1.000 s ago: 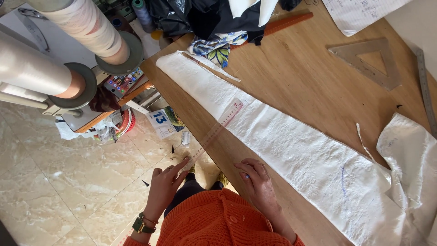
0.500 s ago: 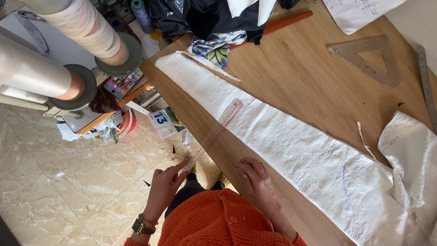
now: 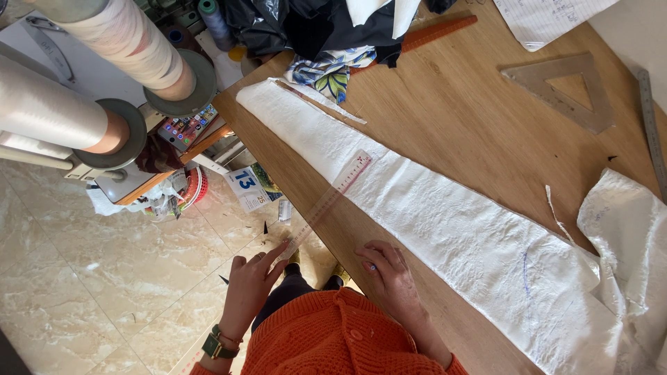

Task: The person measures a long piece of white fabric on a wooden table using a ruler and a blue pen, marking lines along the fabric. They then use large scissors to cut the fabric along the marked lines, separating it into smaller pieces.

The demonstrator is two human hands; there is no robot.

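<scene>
A long strip of white fabric [image 3: 445, 222] lies diagonally across the wooden table [image 3: 451, 118]. A clear plastic ruler [image 3: 326, 201] rests with its far end on the strip's edge and its near end off the table edge. My left hand [image 3: 253, 281], with a watch on its wrist, pinches that near end. On the table edge beside the strip, my right hand [image 3: 385, 271] rests with fingers curled around what looks like a small blue marker [image 3: 372, 266]. A faint blue line [image 3: 524, 267] is drawn on the fabric.
A clear set square [image 3: 566, 90], a metal ruler [image 3: 649, 121], a wooden ruler [image 3: 438, 31], paper [image 3: 549, 17] and dark and printed cloth [image 3: 326, 42] lie at the far side. More white fabric [image 3: 629, 236] is at the right. Large rolls [image 3: 104, 76] stand left, over a tiled floor [image 3: 83, 292].
</scene>
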